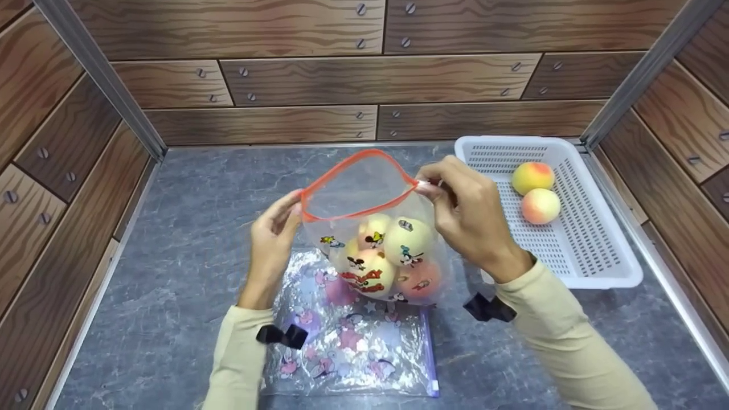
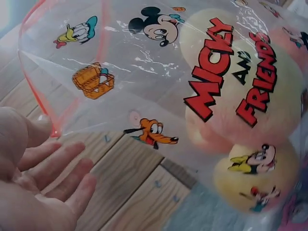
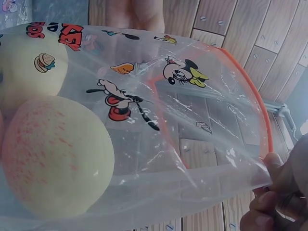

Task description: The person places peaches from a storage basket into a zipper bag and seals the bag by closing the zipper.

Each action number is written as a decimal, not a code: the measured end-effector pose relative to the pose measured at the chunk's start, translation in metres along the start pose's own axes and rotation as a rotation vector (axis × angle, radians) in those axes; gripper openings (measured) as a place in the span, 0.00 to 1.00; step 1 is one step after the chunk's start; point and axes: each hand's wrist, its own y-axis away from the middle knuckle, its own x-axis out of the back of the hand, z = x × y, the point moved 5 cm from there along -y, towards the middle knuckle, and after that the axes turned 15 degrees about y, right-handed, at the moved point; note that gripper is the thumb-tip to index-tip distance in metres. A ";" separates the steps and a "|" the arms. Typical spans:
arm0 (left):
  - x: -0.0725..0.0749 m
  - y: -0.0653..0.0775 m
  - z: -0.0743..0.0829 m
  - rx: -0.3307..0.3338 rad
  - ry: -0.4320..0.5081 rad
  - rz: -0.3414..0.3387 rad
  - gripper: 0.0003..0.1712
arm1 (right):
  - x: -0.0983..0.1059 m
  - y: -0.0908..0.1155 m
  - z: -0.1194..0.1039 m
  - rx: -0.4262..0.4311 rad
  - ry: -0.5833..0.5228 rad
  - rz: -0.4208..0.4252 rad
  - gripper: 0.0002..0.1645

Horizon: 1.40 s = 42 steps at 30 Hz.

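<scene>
A clear zip bag (image 1: 342,228) with a red-orange rim and cartoon prints hangs between both hands, its mouth spread wide. Several peaches (image 1: 409,242) bulge in its lower part, pale yellow with red blush. My left hand (image 1: 272,239) pinches the left corner of the rim between thumb and fingertips; in the left wrist view its other fingers (image 2: 72,178) stretch out beside the bag. At the opposite corner, my right hand (image 1: 470,213) pinches the rim, the fingers curled in the right wrist view. Two more peaches (image 1: 540,206) lie in a white plastic basket (image 1: 612,228).
Under the held bag, a second clear zip bag (image 1: 347,364) with pink and purple prints and a purple slider edge lies flat on the grey tabletop (image 1: 171,256). The basket stands at the right. Wood-patterned panels (image 1: 376,80) with metal edge strips enclose the back and sides.
</scene>
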 end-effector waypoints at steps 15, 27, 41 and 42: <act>0.000 0.001 0.014 -0.112 0.102 0.112 0.05 | 0.010 0.008 0.017 -0.071 -0.106 0.040 0.05; 0.013 0.013 0.052 -0.350 0.076 0.082 0.05 | 0.022 0.031 0.044 -0.191 -0.147 0.058 0.06; 0.018 0.025 0.051 -0.451 -0.085 0.068 0.05 | 0.010 0.054 0.056 -0.122 -0.047 0.077 0.02; 0.019 0.026 0.050 -0.451 -0.089 0.078 0.06 | 0.008 0.056 0.055 -0.119 -0.047 0.078 0.04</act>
